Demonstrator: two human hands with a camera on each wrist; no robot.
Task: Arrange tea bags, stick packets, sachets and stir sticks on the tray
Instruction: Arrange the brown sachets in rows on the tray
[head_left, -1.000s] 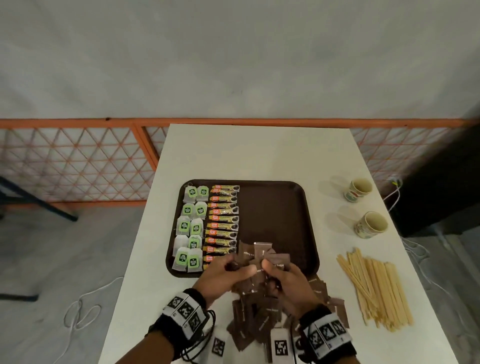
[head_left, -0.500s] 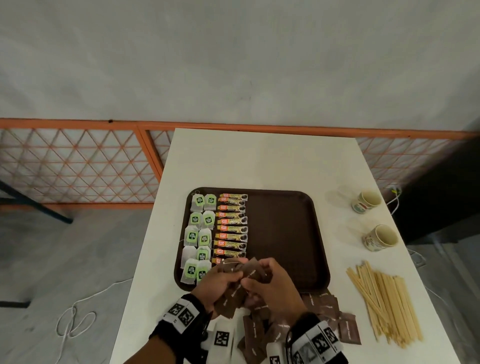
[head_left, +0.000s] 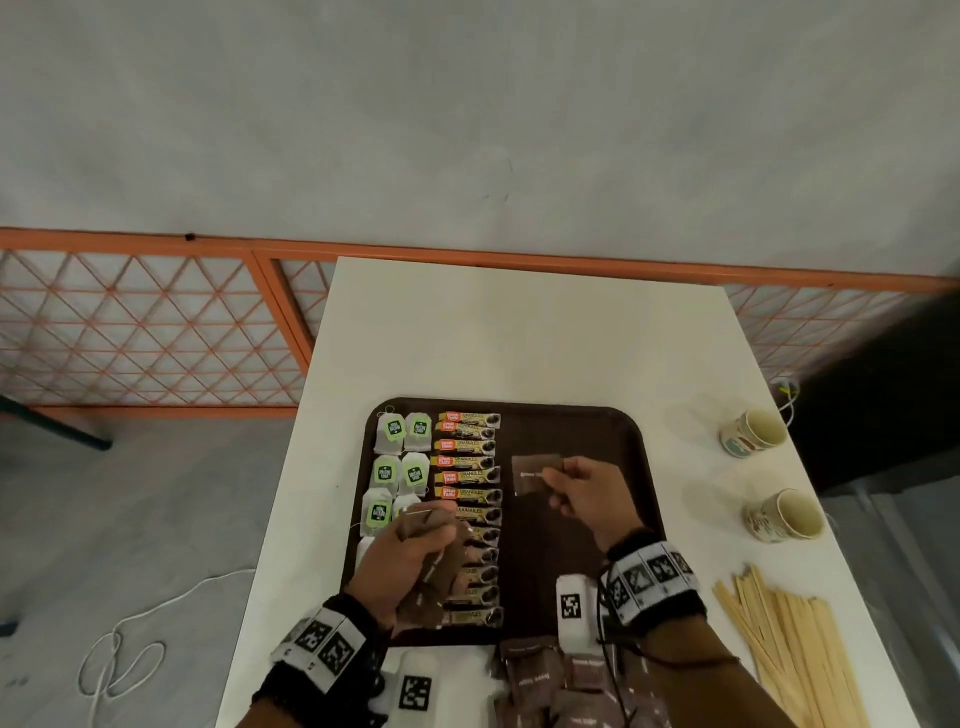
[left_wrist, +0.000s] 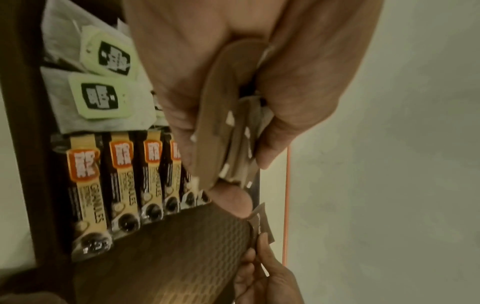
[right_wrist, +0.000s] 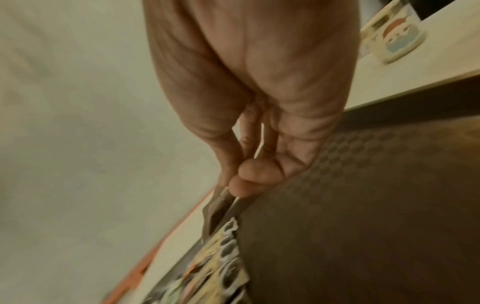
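Observation:
A dark brown tray (head_left: 623, 441) lies on the white table. Green-tagged tea bags (head_left: 395, 431) fill its left column and orange-and-yellow stick packets (head_left: 467, 462) the one beside it. My right hand (head_left: 576, 488) pinches one brown sachet (head_left: 535, 473) just above the tray's middle; the right wrist view shows that sachet (right_wrist: 221, 207) edge-on below the fingertips. My left hand (head_left: 415, 551) grips a stack of brown sachets (left_wrist: 233, 131) over the lower stick packets (left_wrist: 122, 174). More brown sachets (head_left: 545, 680) are heaped at the table's near edge. Wooden stir sticks (head_left: 789, 644) lie to the right.
Two paper cups (head_left: 750, 431) (head_left: 787, 514) stand on the table right of the tray. An orange lattice fence (head_left: 156, 332) runs behind the table. A white cord (head_left: 119, 665) lies on the grey floor at the left. The tray's right half is bare.
My hands have parted: the right one carried a single sachet forward to the tray's middle, while the left stayed over the stick packets with the rest of the stack.

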